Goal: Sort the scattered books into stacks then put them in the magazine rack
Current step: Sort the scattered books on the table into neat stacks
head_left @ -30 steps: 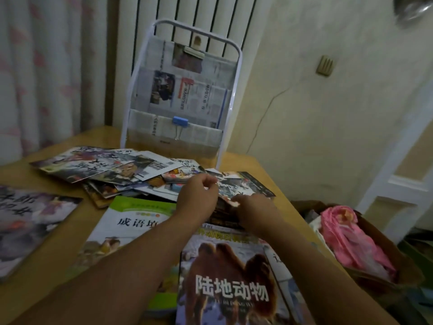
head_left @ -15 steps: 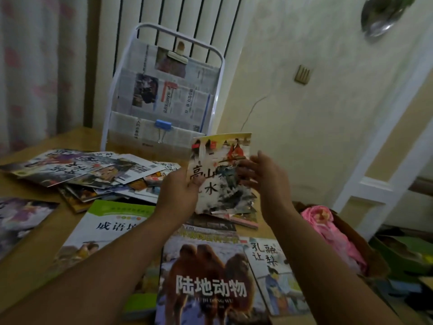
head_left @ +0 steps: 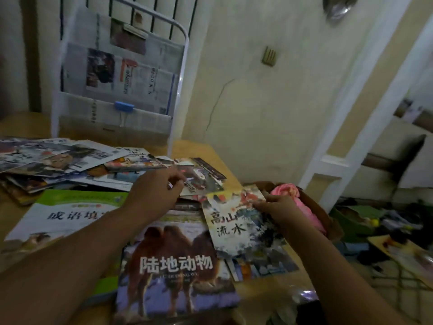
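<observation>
R hand pinches the landscape book by its right edge, low over the tabletop. L hand grips a small book w/ curled fingers; camel book lies btw. the arms.

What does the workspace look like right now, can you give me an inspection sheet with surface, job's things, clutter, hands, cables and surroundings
Surface: wooden table, mostly covered with books.
Job's things: scattered books at the far left; camel book and green book near; landscape book on a small pile at the right; white magazine rack at the back, lined with newspaper.
Clutter: blue clip on the rack.
Hands: left hand reaches onto the scattered books; right hand pinches the landscape book.
Cables: nothing seen.
Surroundings: box with pink cloth, radiator, cracked wall.
</observation>
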